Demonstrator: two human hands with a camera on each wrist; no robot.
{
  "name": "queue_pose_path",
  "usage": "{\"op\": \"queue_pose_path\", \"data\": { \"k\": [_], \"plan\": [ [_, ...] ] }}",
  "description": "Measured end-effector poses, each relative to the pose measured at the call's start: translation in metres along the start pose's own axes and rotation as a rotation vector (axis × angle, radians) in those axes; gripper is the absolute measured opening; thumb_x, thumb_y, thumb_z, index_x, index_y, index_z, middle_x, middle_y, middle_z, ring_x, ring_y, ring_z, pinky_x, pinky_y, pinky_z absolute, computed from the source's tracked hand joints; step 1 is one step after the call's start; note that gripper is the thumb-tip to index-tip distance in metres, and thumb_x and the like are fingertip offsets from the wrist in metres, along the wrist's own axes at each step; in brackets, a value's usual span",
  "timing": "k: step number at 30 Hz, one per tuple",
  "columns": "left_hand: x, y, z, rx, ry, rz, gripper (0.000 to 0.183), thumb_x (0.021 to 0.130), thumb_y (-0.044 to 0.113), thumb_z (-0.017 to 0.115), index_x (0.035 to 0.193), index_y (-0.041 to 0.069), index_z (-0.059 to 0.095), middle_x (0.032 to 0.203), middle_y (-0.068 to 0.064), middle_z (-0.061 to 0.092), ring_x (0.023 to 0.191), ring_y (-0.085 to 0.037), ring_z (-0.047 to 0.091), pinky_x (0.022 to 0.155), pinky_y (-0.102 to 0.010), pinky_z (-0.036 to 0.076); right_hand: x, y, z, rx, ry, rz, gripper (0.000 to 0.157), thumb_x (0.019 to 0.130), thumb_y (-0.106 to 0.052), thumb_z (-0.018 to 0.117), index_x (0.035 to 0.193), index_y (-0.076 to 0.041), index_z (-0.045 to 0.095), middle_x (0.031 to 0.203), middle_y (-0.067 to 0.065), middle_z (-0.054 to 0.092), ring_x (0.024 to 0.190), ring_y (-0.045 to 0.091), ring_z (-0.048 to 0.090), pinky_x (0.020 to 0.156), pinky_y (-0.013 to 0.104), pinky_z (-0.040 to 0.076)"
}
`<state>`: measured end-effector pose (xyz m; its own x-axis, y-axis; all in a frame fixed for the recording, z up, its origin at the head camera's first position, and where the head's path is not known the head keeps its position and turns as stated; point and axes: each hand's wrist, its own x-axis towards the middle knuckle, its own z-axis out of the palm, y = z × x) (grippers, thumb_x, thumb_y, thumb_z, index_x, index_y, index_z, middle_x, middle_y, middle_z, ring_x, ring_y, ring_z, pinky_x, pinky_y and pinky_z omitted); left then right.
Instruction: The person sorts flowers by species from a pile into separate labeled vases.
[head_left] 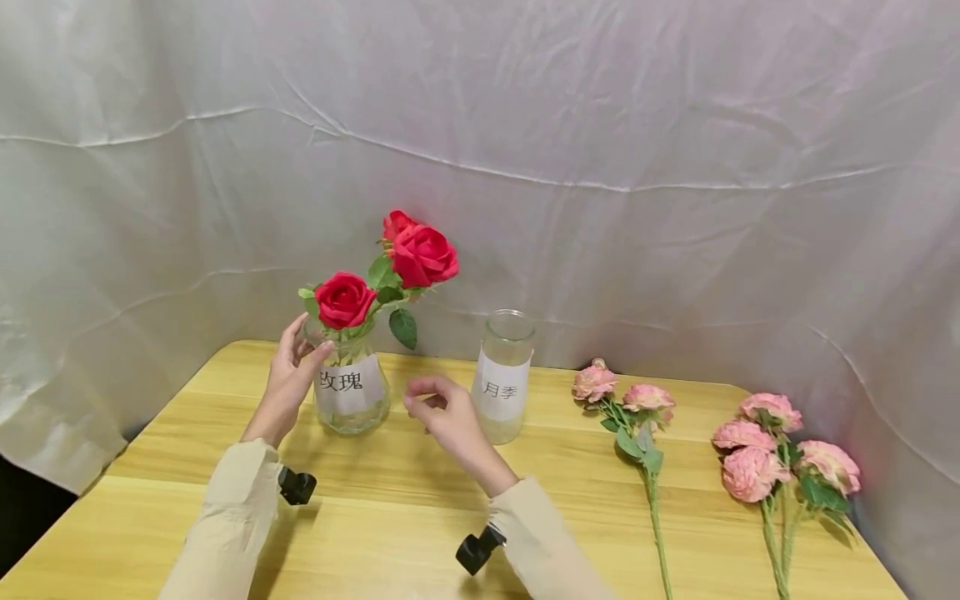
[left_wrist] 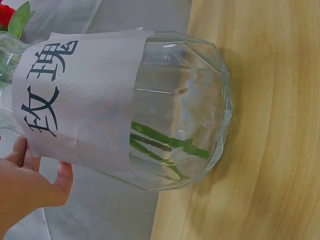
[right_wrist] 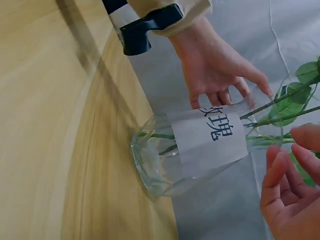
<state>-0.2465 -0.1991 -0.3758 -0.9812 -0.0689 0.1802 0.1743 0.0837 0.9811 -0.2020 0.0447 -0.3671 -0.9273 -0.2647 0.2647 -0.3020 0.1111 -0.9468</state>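
On the left of the table stands a glass vase with a paper label of dark characters. Red roses lean out of its mouth, and their green stems show through the glass. My left hand holds the vase at its neck from the left, thumb by the rim; the right wrist view shows its fingers bent behind the glass. My right hand hovers to the right of the vase, fingers loosely bent with nothing between them. In the right wrist view this hand is close to the vase mouth.
A straight glass vase, labelled and without flowers, stands just beyond my right hand. Farther right lie pink flower stems, with another pink bunch near the table's right edge. A grey curtain hangs behind the wooden table.
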Motion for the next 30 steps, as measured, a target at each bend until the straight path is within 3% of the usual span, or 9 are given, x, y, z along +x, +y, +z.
{"op": "queue_pose_path", "data": {
  "k": [2, 6, 11, 18, 23, 30],
  "plan": [
    [0.000, 0.001, 0.001, 0.000, 0.000, 0.001, 0.081, 0.098, 0.028, 0.056, 0.157, 0.019, 0.001, 0.157, -0.016, 0.015, 0.143, -0.032, 0.016, 0.114, -0.050, 0.016, -0.006, 0.005, -0.007, -0.025, -0.035, 0.001, 0.021, 0.090, -0.004, 0.064, 0.108, 0.006, 0.064, 0.103, 0.014, 0.065, 0.077, 0.014, 0.060, 0.056, 0.022, 0.047],
    [-0.001, 0.002, 0.001, 0.018, -0.004, 0.015, 0.081, 0.098, 0.031, 0.057, 0.157, 0.018, 0.002, 0.156, -0.019, 0.017, 0.142, -0.034, 0.016, 0.113, -0.052, 0.016, -0.023, 0.003, -0.026, -0.075, -0.086, -0.030, 0.022, 0.091, -0.008, 0.065, 0.110, 0.005, 0.064, 0.105, 0.016, 0.065, 0.081, 0.018, 0.063, 0.058, 0.027, 0.051],
    [-0.002, 0.002, 0.000, 0.037, -0.011, 0.035, 0.082, 0.098, 0.033, 0.056, 0.156, 0.016, 0.002, 0.158, -0.020, 0.012, 0.143, -0.036, 0.013, 0.112, -0.055, 0.015, -0.042, -0.003, -0.054, -0.081, -0.086, -0.023, 0.022, 0.091, -0.006, 0.065, 0.109, 0.006, 0.064, 0.104, 0.019, 0.065, 0.081, 0.017, 0.063, 0.059, 0.028, 0.051],
    [-0.001, 0.002, -0.003, 0.071, -0.037, 0.014, 0.081, 0.099, 0.031, 0.054, 0.156, 0.018, -0.002, 0.159, -0.020, 0.006, 0.144, -0.036, 0.008, 0.113, -0.054, 0.012, -0.063, -0.003, -0.104, -0.101, 0.001, 0.009, 0.024, 0.091, -0.002, 0.064, 0.111, 0.009, 0.061, 0.105, 0.025, 0.063, 0.081, 0.017, 0.063, 0.059, 0.026, 0.050],
    [-0.001, 0.001, -0.004, 0.101, -0.056, 0.013, 0.082, 0.099, 0.033, 0.054, 0.156, 0.018, -0.003, 0.158, -0.021, 0.009, 0.143, -0.037, 0.009, 0.112, -0.055, 0.013, -0.077, -0.003, -0.142, -0.121, 0.108, 0.036, 0.022, 0.092, -0.001, 0.062, 0.112, 0.008, 0.062, 0.105, 0.019, 0.064, 0.080, 0.014, 0.063, 0.060, 0.026, 0.051],
    [-0.002, 0.003, -0.009, 0.151, -0.075, 0.009, 0.084, 0.099, 0.036, 0.054, 0.156, 0.015, -0.004, 0.155, -0.026, 0.015, 0.141, -0.040, 0.016, 0.110, -0.060, 0.016, -0.091, -0.005, -0.184, -0.149, 0.218, 0.044, 0.026, 0.095, -0.006, 0.061, 0.115, 0.010, 0.059, 0.098, 0.001, 0.066, 0.081, 0.011, 0.063, 0.060, 0.026, 0.051]
  ]
}}
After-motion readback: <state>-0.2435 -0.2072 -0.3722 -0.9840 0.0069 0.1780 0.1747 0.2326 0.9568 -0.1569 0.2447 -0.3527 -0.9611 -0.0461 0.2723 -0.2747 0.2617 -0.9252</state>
